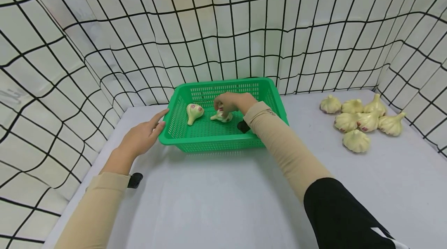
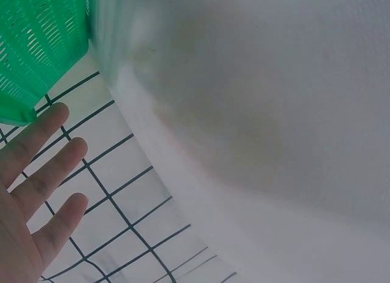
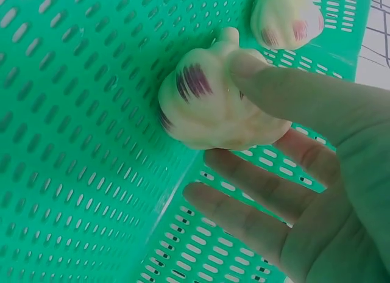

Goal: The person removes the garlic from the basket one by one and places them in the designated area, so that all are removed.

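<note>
A green plastic basket with slotted walls stands at the back of the table. Inside it my right hand grips a garlic bulb, cream with purple streaks, between thumb and fingers, low over the basket's floor. To the left of that bulb, a second garlic bulb lies in the basket, its stem pointing toward me. My left hand is at the basket's left rim, fingertips right at the edge. Its fingers are straight and spread in the left wrist view.
On the right of the white table, several garlic bulbs lie in a group, with one bulb nearer me. Black netting over white walls encloses the back and both sides.
</note>
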`<action>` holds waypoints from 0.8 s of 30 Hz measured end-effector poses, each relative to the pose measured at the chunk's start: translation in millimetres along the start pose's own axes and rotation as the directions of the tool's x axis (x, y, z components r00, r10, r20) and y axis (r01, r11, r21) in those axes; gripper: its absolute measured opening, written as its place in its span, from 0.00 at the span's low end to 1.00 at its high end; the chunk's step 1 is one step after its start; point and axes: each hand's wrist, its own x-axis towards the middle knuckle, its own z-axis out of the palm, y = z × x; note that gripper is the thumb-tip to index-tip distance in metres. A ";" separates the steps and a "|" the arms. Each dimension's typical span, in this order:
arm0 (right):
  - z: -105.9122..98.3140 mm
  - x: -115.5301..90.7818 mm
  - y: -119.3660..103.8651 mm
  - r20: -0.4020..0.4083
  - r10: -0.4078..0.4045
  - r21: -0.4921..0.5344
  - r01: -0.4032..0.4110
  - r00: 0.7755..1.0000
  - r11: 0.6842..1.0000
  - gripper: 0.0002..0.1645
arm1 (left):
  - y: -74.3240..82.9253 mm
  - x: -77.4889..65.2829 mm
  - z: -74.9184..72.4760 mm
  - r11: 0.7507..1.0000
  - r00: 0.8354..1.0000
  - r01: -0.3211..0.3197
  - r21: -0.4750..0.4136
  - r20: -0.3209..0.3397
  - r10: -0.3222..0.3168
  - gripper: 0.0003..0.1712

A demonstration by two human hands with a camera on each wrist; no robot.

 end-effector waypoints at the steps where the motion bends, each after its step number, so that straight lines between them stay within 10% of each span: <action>1: 0.1 -0.2 0.3 0.003 -0.001 -0.002 0.001 1.000 1.000 0.26 | 0.2 -0.1 0.0 1.000 1.000 0.000 0.000 0.001 0.000 0.36; 24: -16.7 -33.6 4.7 -0.137 -0.137 -0.051 0.131 0.981 0.990 0.22 | 1.6 1.5 0.3 1.000 1.000 0.001 0.010 0.013 -0.001 0.36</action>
